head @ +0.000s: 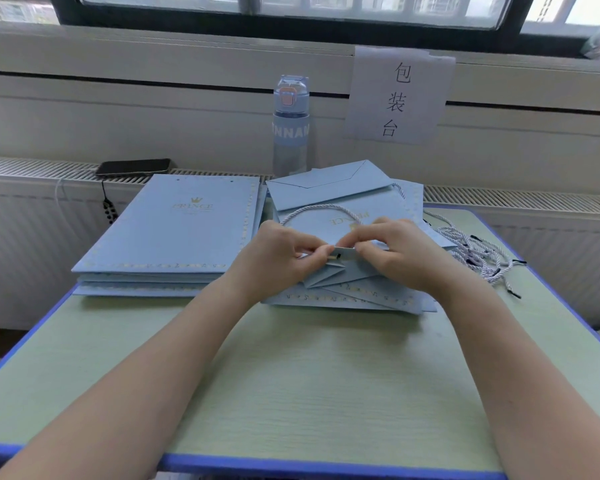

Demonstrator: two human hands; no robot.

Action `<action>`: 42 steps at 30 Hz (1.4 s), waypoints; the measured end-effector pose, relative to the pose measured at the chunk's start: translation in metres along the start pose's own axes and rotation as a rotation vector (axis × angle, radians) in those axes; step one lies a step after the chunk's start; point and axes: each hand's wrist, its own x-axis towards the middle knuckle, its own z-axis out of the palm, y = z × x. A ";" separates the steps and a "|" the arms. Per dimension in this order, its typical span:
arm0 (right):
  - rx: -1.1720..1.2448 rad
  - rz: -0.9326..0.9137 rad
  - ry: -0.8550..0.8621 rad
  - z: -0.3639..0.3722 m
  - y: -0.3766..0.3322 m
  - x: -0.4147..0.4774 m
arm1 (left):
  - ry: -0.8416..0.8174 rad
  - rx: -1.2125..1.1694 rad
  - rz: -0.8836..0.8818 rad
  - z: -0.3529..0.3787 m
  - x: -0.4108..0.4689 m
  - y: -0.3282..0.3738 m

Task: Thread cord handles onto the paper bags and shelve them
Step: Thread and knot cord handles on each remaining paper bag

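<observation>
A light-blue paper bag (340, 206) lies flat on a loose pile of the same bags at the table's middle right. A white twisted cord (321, 209) arcs across its printed face. My left hand (281, 251) and my right hand (392, 251) both pinch the bag's near top edge (343, 254), where a black cord tip shows between my fingertips. A neat stack of flat blue bags (174, 230) lies to the left. A bundle of loose white cords with black tips (475, 251) lies on the right.
The green table with a blue rim (291, 375) has bare surface in front of the stacks. A water bottle (290, 126) stands behind the bags, a black phone (132, 167) lies on the radiator ledge at left, and a paper sign (397, 95) hangs on the wall.
</observation>
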 end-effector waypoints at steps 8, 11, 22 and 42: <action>-0.070 -0.014 -0.009 0.002 -0.002 0.000 | 0.002 0.011 0.032 -0.002 0.000 0.002; -0.075 -0.040 0.006 0.003 0.000 0.000 | -0.006 0.012 0.027 -0.002 0.001 0.001; -0.166 -0.377 0.436 0.007 0.004 0.005 | 0.203 -0.048 -0.041 -0.003 0.002 0.003; 0.108 -0.060 0.513 0.030 -0.013 0.010 | 0.413 0.095 0.146 0.001 0.003 0.004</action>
